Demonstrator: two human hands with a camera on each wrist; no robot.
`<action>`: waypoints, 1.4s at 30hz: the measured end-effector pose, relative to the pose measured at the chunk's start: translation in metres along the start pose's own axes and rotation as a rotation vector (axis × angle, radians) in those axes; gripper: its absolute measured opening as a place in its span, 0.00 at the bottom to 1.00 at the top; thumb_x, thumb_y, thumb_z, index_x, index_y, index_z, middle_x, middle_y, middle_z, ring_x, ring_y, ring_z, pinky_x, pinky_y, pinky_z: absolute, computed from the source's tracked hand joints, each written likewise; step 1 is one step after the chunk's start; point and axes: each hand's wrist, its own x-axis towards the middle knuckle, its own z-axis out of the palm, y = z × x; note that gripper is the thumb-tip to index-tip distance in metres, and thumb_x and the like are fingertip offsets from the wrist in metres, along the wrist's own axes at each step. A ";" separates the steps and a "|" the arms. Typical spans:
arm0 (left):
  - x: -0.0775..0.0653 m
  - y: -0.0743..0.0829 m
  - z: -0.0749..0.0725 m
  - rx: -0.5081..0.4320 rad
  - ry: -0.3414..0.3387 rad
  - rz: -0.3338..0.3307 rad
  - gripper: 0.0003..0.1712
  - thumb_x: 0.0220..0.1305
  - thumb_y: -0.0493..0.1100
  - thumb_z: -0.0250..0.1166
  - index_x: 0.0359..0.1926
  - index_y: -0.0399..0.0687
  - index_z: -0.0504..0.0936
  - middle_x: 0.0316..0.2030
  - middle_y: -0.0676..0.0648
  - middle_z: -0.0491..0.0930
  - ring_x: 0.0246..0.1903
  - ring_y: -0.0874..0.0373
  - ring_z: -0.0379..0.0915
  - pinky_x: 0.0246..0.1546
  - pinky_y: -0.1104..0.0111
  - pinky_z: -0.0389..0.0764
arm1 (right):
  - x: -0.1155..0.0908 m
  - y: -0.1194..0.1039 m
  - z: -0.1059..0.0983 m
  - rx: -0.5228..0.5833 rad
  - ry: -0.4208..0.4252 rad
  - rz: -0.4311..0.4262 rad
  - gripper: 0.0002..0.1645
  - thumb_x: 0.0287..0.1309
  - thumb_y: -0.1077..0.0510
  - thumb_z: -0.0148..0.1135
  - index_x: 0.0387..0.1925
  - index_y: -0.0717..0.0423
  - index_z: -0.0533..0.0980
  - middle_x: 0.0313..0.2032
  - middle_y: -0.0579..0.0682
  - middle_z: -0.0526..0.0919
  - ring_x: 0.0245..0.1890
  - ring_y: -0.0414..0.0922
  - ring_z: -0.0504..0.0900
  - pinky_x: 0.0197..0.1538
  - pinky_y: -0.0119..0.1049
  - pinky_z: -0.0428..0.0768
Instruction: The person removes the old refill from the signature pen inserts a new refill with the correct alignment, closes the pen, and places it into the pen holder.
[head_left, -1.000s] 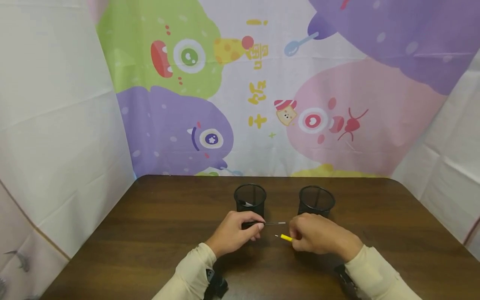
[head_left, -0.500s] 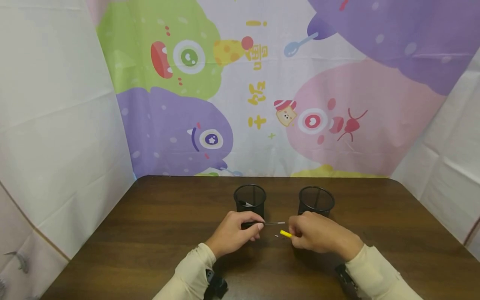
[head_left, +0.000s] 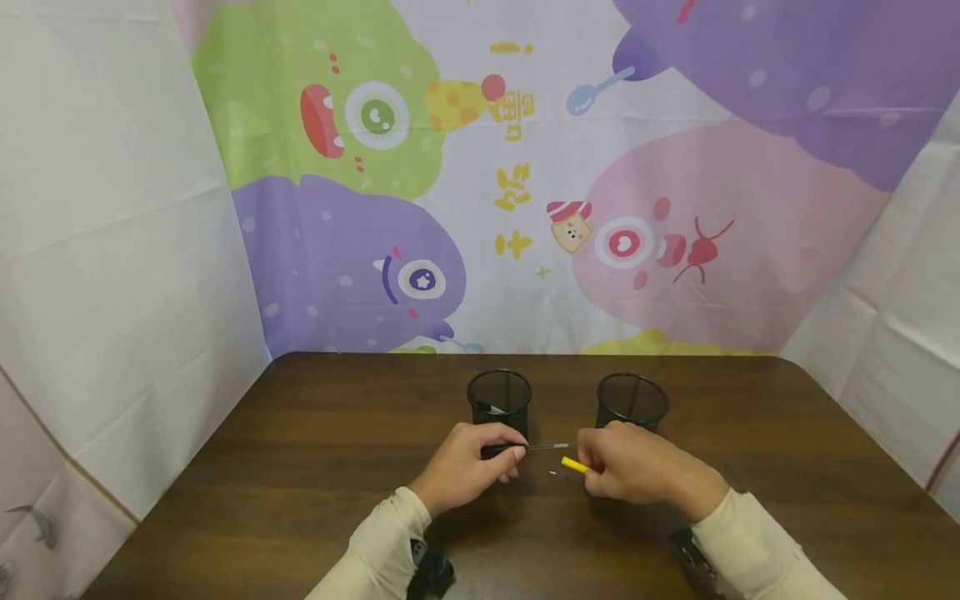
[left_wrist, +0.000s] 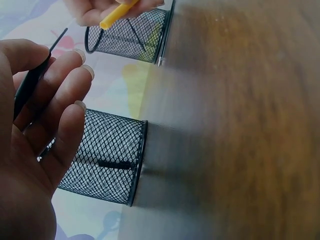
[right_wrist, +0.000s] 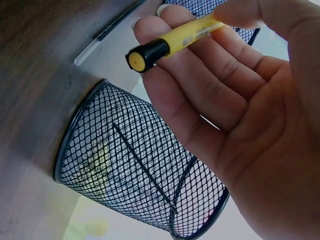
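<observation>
My left hand [head_left: 471, 462] pinches a slim black pen-like stick [left_wrist: 31, 82] between thumb and index finger. Its thin rod [head_left: 546, 446] points right and ends in a pale tip; the exact kind is unclear. My right hand [head_left: 641, 465] holds a yellow pen [head_left: 574, 465] with a black band and yellow plug at one end, seen in the right wrist view. On the table below lies a thin dark pen [right_wrist: 107, 31] with a clear end, its pale tip [head_left: 552, 472] showing just left of my right hand. That hand hides most of it in the head view.
Two black mesh cups stand behind my hands. The left cup [head_left: 499, 392] has a black-and-white pen inside; the right cup [head_left: 632, 398] is partly hidden behind my right hand. A brown wooden table [head_left: 322, 467] extends to a printed cloth [head_left: 525, 317] at the back.
The yellow pen's exposed end has shifted slightly up and now stands apart from the pale tip on the table. Both hands have barely moved.
</observation>
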 end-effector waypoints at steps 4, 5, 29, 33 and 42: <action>0.000 0.002 0.000 0.013 0.001 -0.019 0.07 0.70 0.40 0.65 0.45 0.46 0.86 0.25 0.54 0.84 0.23 0.61 0.81 0.28 0.70 0.83 | 0.000 0.001 0.002 -0.016 0.014 -0.002 0.11 0.50 0.62 0.66 0.29 0.45 0.72 0.21 0.34 0.71 0.19 0.32 0.67 0.23 0.29 0.69; 0.000 0.003 0.000 0.017 0.002 -0.023 0.07 0.70 0.39 0.65 0.45 0.45 0.86 0.25 0.53 0.84 0.23 0.61 0.81 0.27 0.70 0.83 | 0.000 0.001 0.002 -0.020 0.019 -0.002 0.12 0.49 0.62 0.67 0.29 0.45 0.72 0.21 0.34 0.70 0.19 0.32 0.66 0.23 0.29 0.69; -0.001 0.032 -0.006 0.003 0.012 -0.010 0.05 0.68 0.32 0.64 0.42 0.39 0.86 0.24 0.45 0.84 0.22 0.55 0.82 0.27 0.70 0.83 | 0.001 0.000 0.001 -0.066 0.094 0.036 0.10 0.53 0.61 0.64 0.31 0.44 0.72 0.21 0.34 0.69 0.19 0.32 0.65 0.23 0.30 0.68; -0.002 0.031 -0.006 -0.004 0.009 -0.008 0.06 0.68 0.32 0.64 0.43 0.38 0.86 0.24 0.45 0.84 0.23 0.54 0.82 0.27 0.70 0.83 | -0.001 -0.002 -0.003 -0.082 0.105 0.037 0.11 0.53 0.61 0.64 0.30 0.43 0.71 0.21 0.34 0.69 0.19 0.33 0.65 0.24 0.31 0.68; -0.003 0.032 -0.006 0.000 0.008 -0.015 0.06 0.68 0.32 0.64 0.43 0.39 0.85 0.25 0.45 0.84 0.23 0.56 0.82 0.28 0.70 0.83 | -0.003 -0.005 -0.011 -0.092 0.092 0.073 0.07 0.53 0.59 0.63 0.29 0.45 0.73 0.20 0.35 0.69 0.19 0.34 0.67 0.24 0.32 0.69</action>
